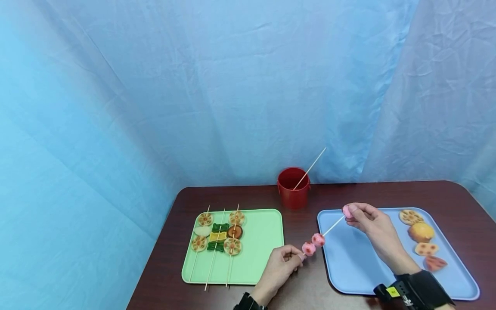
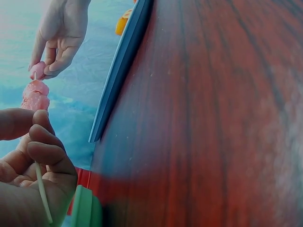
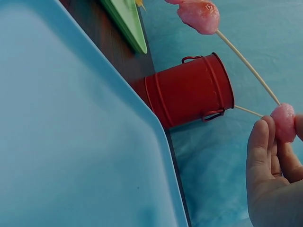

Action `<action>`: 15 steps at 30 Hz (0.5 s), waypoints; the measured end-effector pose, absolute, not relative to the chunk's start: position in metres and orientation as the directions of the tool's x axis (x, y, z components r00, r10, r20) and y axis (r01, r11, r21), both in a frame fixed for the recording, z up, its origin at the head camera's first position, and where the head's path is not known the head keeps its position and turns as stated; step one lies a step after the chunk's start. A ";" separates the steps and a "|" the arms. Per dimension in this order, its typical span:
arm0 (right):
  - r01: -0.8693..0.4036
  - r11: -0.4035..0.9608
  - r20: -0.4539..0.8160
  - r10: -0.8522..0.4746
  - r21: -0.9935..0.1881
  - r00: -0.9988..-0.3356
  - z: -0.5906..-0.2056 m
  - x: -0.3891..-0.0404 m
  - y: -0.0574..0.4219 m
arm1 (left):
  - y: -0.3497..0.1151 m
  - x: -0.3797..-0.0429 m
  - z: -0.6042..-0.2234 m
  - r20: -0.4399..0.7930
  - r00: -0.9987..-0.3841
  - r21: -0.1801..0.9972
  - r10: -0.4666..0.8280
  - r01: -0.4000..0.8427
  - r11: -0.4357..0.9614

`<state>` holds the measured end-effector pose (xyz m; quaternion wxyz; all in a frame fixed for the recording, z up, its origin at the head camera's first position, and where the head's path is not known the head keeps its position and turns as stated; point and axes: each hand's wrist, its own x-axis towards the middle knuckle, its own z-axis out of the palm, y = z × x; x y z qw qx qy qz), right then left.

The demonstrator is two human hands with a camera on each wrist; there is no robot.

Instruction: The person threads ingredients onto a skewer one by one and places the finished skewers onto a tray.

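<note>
My left hand point(image 1: 280, 265) grips a thin wooden skewer point(image 1: 334, 224) just below two pink balls point(image 1: 313, 244) threaded on it. Its lower end point(image 2: 42, 194) runs out past my palm in the left wrist view. Between thumb and fingers, my right hand point(image 1: 376, 232) pinches a third pink ball point(image 3: 284, 123) at the skewer's upper end. A bare stretch of stick separates this ball from the other two. The skewer slants up to the right, above the table between two trays. In the head view the right fingers partly cover the third ball.
On the left, a green tray point(image 1: 263, 241) bears three loaded skewers. The blue tray point(image 1: 348, 267) on the right holds lotus slices point(image 1: 410, 217), a yellow-brown piece point(image 1: 421, 232) and a reddish piece point(image 1: 435, 263). Behind stands a red bucket point(image 1: 293, 200) with one stick point(image 1: 314, 162) in it.
</note>
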<state>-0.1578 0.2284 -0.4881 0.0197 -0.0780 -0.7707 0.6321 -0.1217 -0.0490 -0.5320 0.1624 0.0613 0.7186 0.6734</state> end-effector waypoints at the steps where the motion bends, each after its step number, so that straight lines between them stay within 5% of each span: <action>1: 0.092 0.193 -0.064 0.144 -0.977 -0.987 -0.488 -0.158 0.228 | -0.049 -0.122 -0.532 -0.148 -0.941 0.988 0.305 -0.128 0.084; 15: 0.090 0.301 -0.039 0.172 -0.949 -0.984 -0.482 -0.155 0.220 | -0.045 -0.120 -0.530 -0.155 -0.941 0.987 0.299 -0.139 0.075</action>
